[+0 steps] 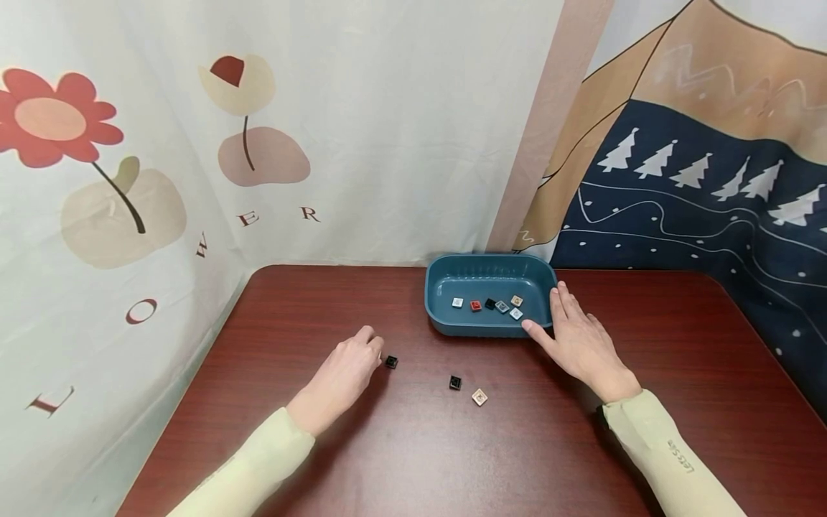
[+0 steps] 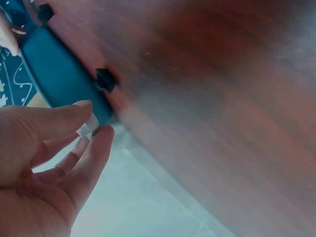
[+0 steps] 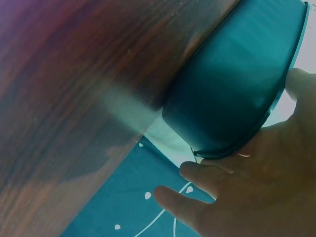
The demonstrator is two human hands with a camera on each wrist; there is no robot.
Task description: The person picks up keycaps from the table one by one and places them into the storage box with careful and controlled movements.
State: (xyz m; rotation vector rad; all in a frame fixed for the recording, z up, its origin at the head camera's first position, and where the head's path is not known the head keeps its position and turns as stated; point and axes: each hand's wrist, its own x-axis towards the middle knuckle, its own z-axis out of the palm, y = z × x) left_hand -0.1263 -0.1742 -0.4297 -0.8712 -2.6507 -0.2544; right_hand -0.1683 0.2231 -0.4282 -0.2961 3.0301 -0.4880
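My left hand (image 1: 345, 370) is over the left part of the table. In the left wrist view its thumb and finger pinch a small whitish keycap (image 2: 88, 127); the fingers hide most of it in the head view. A black keycap (image 1: 391, 362) lies right beside these fingertips. My right hand (image 1: 578, 341) rests against the right end of a blue plastic bin (image 1: 474, 330), fingers extended along its side and thumb at the front rim. Inside the bin lie several keycaps, among them a red keycap (image 1: 476, 306) and a white keycap (image 1: 457, 303).
Another black keycap (image 1: 455, 383) and a beige keycap (image 1: 479, 397) lie on the dark red table (image 1: 413, 459) in front of the bin. A printed curtain (image 1: 388, 143) hangs behind the table's back edge and along its sides.
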